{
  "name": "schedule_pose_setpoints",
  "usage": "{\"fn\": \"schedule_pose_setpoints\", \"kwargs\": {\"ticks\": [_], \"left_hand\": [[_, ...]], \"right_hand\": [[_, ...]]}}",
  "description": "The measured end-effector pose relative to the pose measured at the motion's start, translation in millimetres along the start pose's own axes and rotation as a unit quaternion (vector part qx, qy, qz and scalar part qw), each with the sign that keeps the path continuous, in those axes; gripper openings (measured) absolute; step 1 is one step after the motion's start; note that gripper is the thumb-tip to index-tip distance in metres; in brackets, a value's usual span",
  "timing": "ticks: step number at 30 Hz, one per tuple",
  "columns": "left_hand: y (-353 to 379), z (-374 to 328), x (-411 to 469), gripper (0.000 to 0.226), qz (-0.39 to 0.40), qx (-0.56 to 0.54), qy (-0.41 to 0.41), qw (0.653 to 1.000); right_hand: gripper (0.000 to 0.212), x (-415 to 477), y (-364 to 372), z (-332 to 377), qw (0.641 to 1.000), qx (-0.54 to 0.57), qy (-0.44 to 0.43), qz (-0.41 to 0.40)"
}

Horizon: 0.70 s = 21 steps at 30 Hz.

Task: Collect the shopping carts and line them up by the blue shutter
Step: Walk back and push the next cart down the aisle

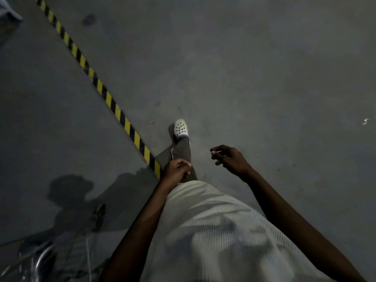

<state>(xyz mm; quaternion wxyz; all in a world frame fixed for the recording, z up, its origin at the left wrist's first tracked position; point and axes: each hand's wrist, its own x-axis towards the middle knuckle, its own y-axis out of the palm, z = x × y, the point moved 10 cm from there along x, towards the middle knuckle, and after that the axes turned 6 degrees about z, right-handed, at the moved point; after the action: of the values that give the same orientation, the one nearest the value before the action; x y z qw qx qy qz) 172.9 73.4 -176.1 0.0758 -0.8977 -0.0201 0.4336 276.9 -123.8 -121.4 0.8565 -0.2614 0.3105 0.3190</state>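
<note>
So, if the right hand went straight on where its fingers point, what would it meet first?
Probably the grey trouser leg; depth is unclear, so the right hand may pass above it.

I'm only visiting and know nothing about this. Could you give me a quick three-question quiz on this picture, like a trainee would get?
1. True or false: the right hand grips the shopping cart.
2. The striped floor tape is: A red-white, B yellow-black, C plain blue.
3. Fill in: the blurred shopping cart sits at the picture's bottom ____.
Key: 1 false; 2 B; 3 left.
</note>
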Motion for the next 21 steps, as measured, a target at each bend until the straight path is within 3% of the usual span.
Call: {"fn": "schedule_pose_setpoints", "kwargs": {"ticks": [2, 7, 12, 14, 17, 21], "left_hand": [[-2, -36, 52, 0.020, 0.038, 0.050, -0.006, 0.998], [-50, -186, 172, 0.011, 0.043, 0.121, 0.022, 0.991], [-71, -248, 261, 0.007, 0.092, 0.288, -0.066, 0.951], [-65, -275, 283, 0.011, 0.112, 0.329, -0.080, 0.934], [-39, -325, 312, 0.014, 0.128, 0.348, -0.087, 0.925], [10, -386, 364, 0.012, 0.173, 0.365, -0.118, 0.907]], "right_hand": [[0.021, 38, -36, 3, 0.999, 0.012, 0.026, -0.020], [0.027, 132, -122, -1, 0.990, -0.017, 0.125, -0.062], [0.032, 161, -195, -19, 0.963, -0.100, 0.230, -0.101], [0.030, 168, -230, -11, 0.963, -0.043, 0.212, -0.162], [0.020, 179, -288, -4, 0.932, 0.153, 0.210, -0.253], [0.028, 225, -335, -13, 0.927, 0.206, 0.229, -0.215]]}}
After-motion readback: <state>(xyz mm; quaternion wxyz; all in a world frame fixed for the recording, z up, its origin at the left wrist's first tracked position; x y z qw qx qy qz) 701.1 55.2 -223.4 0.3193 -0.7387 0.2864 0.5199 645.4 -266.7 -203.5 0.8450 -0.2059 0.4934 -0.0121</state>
